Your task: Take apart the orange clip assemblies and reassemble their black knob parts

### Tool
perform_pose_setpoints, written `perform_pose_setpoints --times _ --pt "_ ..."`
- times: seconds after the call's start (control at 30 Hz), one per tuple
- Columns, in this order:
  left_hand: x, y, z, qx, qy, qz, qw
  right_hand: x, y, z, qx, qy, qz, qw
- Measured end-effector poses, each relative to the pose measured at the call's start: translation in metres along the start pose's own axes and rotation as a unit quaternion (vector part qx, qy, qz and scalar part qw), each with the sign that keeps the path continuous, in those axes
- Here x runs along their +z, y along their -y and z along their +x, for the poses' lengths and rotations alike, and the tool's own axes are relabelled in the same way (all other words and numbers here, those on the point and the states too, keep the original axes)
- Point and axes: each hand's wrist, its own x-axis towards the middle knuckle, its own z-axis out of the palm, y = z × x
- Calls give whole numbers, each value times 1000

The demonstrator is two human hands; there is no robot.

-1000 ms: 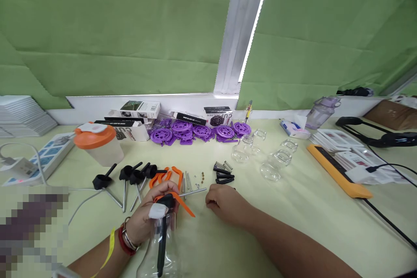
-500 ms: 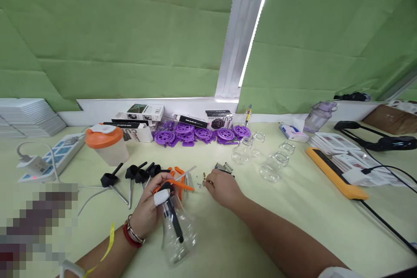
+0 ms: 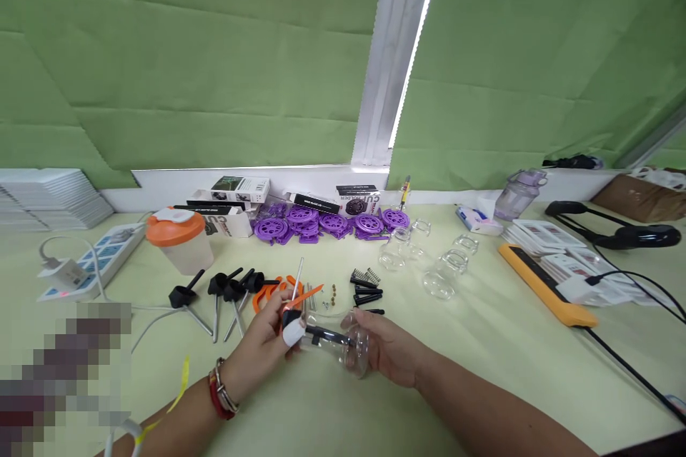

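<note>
Both my hands hold a clear flask-shaped bottle (image 3: 335,351) tilted on its side, low over the table. My left hand (image 3: 262,344) is closed round its neck, where a black cap-like part and an orange lever (image 3: 309,295) show; the thumb has a white covering. A black tube (image 3: 329,335) runs inside the bottle. My right hand (image 3: 397,348) grips the wide base, its fingers partly hidden behind the clear wall. Orange handles (image 3: 266,291) and thin metal rods lie just beyond my left hand. Small brass pieces (image 3: 334,294), black tubes (image 3: 367,297) and springs (image 3: 369,275) lie beyond the bottle.
Black funnel-like parts with rods (image 3: 183,295) lie at left, near an orange-lidded cup (image 3: 179,243) and a power strip (image 3: 107,257). Purple wheel-shaped parts (image 3: 301,217) line the back. Clear bottles (image 3: 440,282) stand right of centre; a yellow power strip (image 3: 544,285) lies further right.
My right hand has left the small parts and moved down to the bottle's base. The bottle has swung from pointing down to nearly level, its base now toward the right.
</note>
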Motion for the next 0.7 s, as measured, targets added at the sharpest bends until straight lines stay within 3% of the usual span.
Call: perform_pose_setpoints --times 0.07,0.17,0.23,0.3,0.33,0.37,0.4,0.5,0.57,0.63,0.7 --pt "1 1 0 2 -1 45 999 -1 -4 0 -43 -7 -43 998" --pt "3 2 3 29 -57 90 994 -4 -8 0 -161 -31 -159 974" --pt "3 1 7 28 -86 99 991 -7 -7 1 -262 -42 -280 923" --pt "1 0 12 8 -105 103 989 -10 -4 3 -348 -50 -387 852" --pt "-1 -1 14 -4 -113 106 988 -11 -1 5 -368 -54 -416 830" --pt "-3 -1 16 -13 -121 114 986 -11 1 8 -371 -60 -422 825" --pt "-5 -1 18 -19 -129 125 984 -12 4 11 -356 -64 -408 838" --pt "-11 -3 26 -12 -154 158 975 -11 16 24 -227 -31 -313 922" --pt "-14 -8 31 0 -166 168 972 -10 26 31 -157 0 -269 950" --pt "-17 -15 38 10 -178 171 969 -10 38 33 -179 6 -274 945" --pt "-20 -23 45 7 -181 167 969 -11 50 32 -257 1 -317 913"
